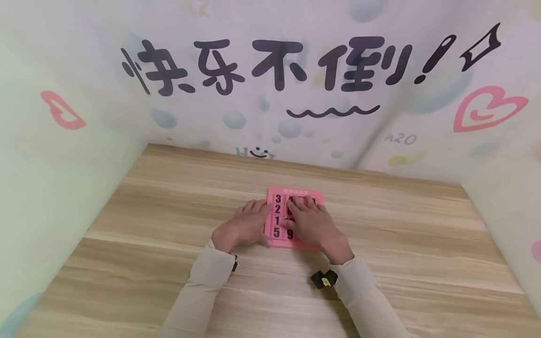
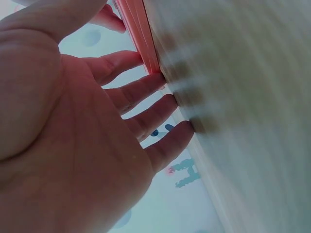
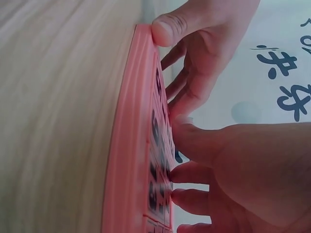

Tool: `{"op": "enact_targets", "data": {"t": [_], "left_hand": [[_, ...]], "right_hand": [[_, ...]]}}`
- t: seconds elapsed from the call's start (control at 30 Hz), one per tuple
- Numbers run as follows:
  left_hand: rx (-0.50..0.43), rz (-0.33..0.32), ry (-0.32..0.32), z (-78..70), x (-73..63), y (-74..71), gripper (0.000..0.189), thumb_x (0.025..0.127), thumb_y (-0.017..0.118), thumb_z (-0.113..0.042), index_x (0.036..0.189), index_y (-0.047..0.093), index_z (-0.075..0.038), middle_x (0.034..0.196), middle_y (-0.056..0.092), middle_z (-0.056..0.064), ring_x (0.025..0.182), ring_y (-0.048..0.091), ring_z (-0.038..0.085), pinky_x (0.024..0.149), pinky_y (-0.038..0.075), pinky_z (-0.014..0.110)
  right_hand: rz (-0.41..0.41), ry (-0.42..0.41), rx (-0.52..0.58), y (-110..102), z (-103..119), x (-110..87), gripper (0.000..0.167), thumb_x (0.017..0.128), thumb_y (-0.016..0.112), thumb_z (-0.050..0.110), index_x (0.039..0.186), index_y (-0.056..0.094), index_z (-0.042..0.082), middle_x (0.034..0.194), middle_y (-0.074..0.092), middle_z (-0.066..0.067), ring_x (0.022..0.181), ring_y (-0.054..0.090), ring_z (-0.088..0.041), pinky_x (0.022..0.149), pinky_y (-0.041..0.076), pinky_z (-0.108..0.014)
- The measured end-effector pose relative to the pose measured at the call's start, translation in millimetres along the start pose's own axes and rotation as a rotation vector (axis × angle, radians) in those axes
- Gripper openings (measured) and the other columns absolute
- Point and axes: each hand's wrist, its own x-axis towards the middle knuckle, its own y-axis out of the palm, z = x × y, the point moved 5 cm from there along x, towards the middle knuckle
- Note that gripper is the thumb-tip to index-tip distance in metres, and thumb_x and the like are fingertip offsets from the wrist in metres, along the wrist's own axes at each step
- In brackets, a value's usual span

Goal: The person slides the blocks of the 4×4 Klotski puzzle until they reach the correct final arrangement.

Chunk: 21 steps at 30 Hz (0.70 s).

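Note:
A pink sliding number puzzle (image 1: 277, 242) with black-numbered tiles lies flat on the wooden table. My left hand (image 1: 244, 224) is at its left side. In the right wrist view, that hand's thumb (image 3: 167, 30) touches the puzzle's near corner. The left wrist view shows its fingers extended, some against the pink edge and others reaching down to the tabletop. Over the tiles lies my right hand (image 1: 313, 222), its fingertips (image 3: 181, 121) touching the number face. It covers much of the puzzle's right part, hiding several tiles.
The wooden tabletop (image 1: 169, 197) spreads around the puzzle. Behind it hangs a white backdrop (image 1: 262, 126) with large black characters, and pale walls rise at both sides. A black strap piece (image 1: 324, 279) shows at the right wrist.

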Motion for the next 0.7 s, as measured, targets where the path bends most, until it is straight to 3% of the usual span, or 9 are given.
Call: {"op": "enact_targets", "data": {"t": [0.7], "left_hand": [[-0.002,-0.003,0.008,0.2,-1.3,-0.9,0.101,0.08,0.082,-0.031,0.158,0.023,-0.008,0.164,0.02,0.012,0.151,0.016,0.032,0.124,0.013,0.05]], "right_hand": [[0.025,0.027,0.024,-2,-14,-3.7,0.065,0.102,0.046,0.048,0.156,0.033,0.015,0.163,0.026,-0.01,0.15,0.019,-0.04,0.116,0.025,-0.063]]}}
